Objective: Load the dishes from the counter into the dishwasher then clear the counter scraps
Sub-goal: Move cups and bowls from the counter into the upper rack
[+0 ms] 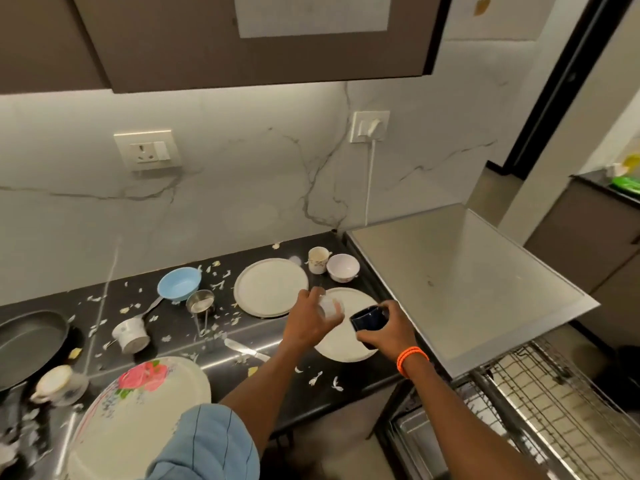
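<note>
1. Left hand grips a clear glass, fingers curled round it, above the near white plate. Glass is blurred; contact with the plate cannot be told.
2. Right hand holds a dark blue cup, grip closed round its side — cup tilted, mouth turned toward the left hand. Orange band on that wrist.
3. Both hands sit close together over the right part of the black tabletop, just beside the grey dishwasher top.
4. Dishwasher rack pulled out at lower right; wire tines visible, contents hard to read.
5. Still on the tabletop: a second white plate behind the near one; a patterned cup and a white bowl side by side near the wall; a blue bowl; a steel cup; a small steel saucepan; a knife; a dark pan at far left.
6. A large floral plate lies at the near edge, a small teacup to its left.
7. White scraps scattered across the tabletop — densest around the blue bowl and steel cup.
</note>
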The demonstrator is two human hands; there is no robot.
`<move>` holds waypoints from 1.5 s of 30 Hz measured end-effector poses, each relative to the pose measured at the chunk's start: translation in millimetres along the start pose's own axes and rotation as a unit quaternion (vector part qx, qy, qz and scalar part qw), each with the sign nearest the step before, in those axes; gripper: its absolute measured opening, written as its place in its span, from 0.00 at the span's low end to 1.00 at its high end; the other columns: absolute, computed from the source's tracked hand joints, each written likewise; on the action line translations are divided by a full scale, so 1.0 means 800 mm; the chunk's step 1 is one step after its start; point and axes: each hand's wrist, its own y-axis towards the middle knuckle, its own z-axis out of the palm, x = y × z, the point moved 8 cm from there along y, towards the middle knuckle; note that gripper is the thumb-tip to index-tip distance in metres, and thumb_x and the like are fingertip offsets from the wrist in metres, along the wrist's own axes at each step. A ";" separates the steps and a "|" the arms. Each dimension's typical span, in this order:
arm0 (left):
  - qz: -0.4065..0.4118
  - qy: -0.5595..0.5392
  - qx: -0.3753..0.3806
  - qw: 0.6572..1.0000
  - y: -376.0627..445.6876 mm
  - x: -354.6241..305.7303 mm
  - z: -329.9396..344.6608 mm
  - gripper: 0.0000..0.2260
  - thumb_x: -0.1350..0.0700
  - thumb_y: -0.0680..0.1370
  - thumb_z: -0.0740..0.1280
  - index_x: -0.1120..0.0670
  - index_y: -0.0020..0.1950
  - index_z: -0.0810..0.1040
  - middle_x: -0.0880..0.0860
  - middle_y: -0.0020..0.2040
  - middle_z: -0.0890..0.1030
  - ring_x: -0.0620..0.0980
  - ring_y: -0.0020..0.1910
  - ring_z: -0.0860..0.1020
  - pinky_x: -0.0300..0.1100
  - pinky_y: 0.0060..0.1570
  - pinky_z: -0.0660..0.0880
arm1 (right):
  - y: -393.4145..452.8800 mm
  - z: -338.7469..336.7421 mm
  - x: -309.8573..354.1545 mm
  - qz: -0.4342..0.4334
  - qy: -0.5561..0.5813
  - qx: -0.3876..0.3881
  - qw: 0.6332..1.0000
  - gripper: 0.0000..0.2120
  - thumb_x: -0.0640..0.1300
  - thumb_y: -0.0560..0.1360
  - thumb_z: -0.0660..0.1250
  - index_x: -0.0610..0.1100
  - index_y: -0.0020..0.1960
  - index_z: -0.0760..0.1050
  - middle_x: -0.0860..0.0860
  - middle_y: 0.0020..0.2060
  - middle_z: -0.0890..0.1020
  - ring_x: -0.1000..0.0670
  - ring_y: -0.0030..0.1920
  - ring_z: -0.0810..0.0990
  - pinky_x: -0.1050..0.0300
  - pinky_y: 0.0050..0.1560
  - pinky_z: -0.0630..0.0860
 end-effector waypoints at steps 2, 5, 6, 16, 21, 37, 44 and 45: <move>0.025 0.009 0.018 0.999 -0.004 -0.027 0.018 0.30 0.32 0.70 0.69 0.44 0.68 0.72 0.48 0.57 0.73 0.49 0.53 0.77 0.43 0.54 0.77 | -0.007 -0.031 -0.022 0.022 -0.010 -0.028 0.999 0.35 0.50 0.52 0.82 0.48 0.53 0.68 0.48 0.49 0.78 0.46 0.47 0.77 0.59 0.44 0.71; 0.043 0.017 0.034 0.998 -0.007 -0.064 0.040 0.33 0.32 0.69 0.70 0.45 0.70 0.70 0.50 0.60 0.77 0.51 0.56 0.78 0.43 0.55 0.75 | -0.015 -0.078 -0.052 0.038 -0.013 -0.062 0.997 0.35 0.53 0.51 0.81 0.48 0.52 0.68 0.48 0.49 0.77 0.45 0.47 0.77 0.56 0.45 0.74; 0.049 0.022 0.039 0.998 -0.008 -0.079 0.049 0.34 0.33 0.69 0.71 0.47 0.70 0.69 0.51 0.60 0.79 0.52 0.57 0.79 0.44 0.55 0.74 | -0.018 -0.093 -0.064 0.043 -0.016 -0.069 0.997 0.35 0.54 0.51 0.81 0.48 0.53 0.69 0.48 0.49 0.77 0.46 0.47 0.77 0.55 0.47 0.74; 0.133 0.040 0.111 0.984 -0.040 -0.232 0.185 0.28 0.32 0.69 0.70 0.44 0.63 0.75 0.49 0.57 0.81 0.52 0.55 0.80 0.45 0.55 0.77 | -0.051 -0.240 -0.180 0.102 0.000 -0.092 0.991 0.31 0.55 0.54 0.81 0.50 0.55 0.77 0.48 0.52 0.77 0.49 0.48 0.78 0.58 0.45 0.75; 0.163 0.048 0.166 0.971 -0.078 -0.286 0.280 0.27 0.32 0.69 0.69 0.41 0.64 0.75 0.48 0.54 0.80 0.49 0.53 0.79 0.42 0.54 0.75 | -0.092 -0.301 -0.260 0.142 0.000 -0.105 0.984 0.29 0.55 0.54 0.82 0.52 0.53 0.78 0.52 0.47 0.76 0.52 0.44 0.76 0.67 0.37 0.70; 0.177 0.123 0.423 0.880 -0.158 -0.285 0.534 0.33 0.45 0.70 0.76 0.46 0.73 0.71 0.53 0.65 0.73 0.53 0.65 0.73 0.44 0.65 0.72 | -0.195 -0.316 -0.485 0.358 0.034 -0.115 0.926 0.28 0.47 0.54 0.82 0.41 0.52 0.80 0.47 0.43 0.81 0.48 0.41 0.79 0.56 0.36 0.78; 0.148 0.178 0.472 0.850 -0.136 -0.228 0.614 0.34 0.48 0.70 0.78 0.43 0.73 0.67 0.53 0.67 0.72 0.55 0.65 0.74 0.48 0.64 0.75 | -0.174 -0.252 -0.538 0.423 0.026 -0.076 0.902 0.38 0.52 0.59 0.79 0.44 0.66 0.73 0.46 0.57 0.74 0.45 0.54 0.77 0.57 0.49 0.75; 0.143 0.178 0.472 0.851 -0.132 -0.221 0.622 0.34 0.48 0.70 0.78 0.43 0.72 0.67 0.52 0.67 0.73 0.55 0.65 0.74 0.48 0.64 0.75 | -0.167 -0.245 -0.539 0.426 0.022 -0.073 0.901 0.37 0.51 0.60 0.79 0.44 0.67 0.72 0.46 0.58 0.73 0.45 0.56 0.76 0.56 0.52 0.75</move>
